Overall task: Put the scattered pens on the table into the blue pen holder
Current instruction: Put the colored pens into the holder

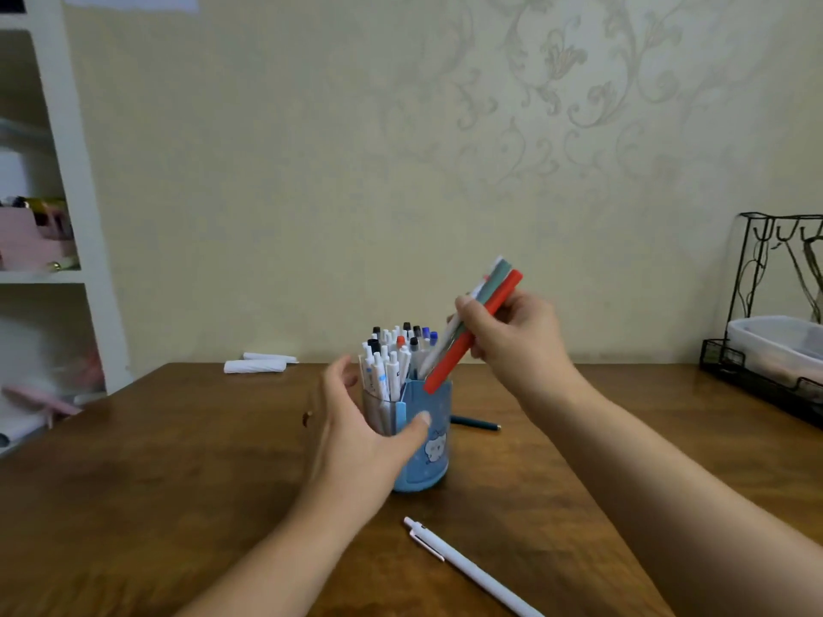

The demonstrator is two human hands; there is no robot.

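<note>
Head view: blue pen holder [428,443] stands upright on the wood table [178,460], right between the two hands and already crammed w/ white clicker pens [386,362] in its left compartment. Left hand [356,420] is curled around the holder's left side, thumb pressed on the front face, fingers spread behind, so it's bracing the holder, not carrying anything. Right hand [512,336] is clamped on a small bundle of pens, up and to the right of the rim: a red pen [472,334], a grey-green one and a white one, all tilted, lower tips pointing down-left; red tip looks at or just over the rim of the right compartment.

Risks, my read:
- bundle goes in at a slant, so tips may catch the rim or divider and fan out
- left compartment is packed tight; a stray tip there could jam or shove pens out
- pushing sideways could tip the holder if the left hand eases off
- loose grip on 3 pens = one may slide out and drop.

Not yet collected: white pen [463,567] on the table near side, below the right forearm; dark teal pen [474,423] lying just behind the holder, under the right wrist.
</note>
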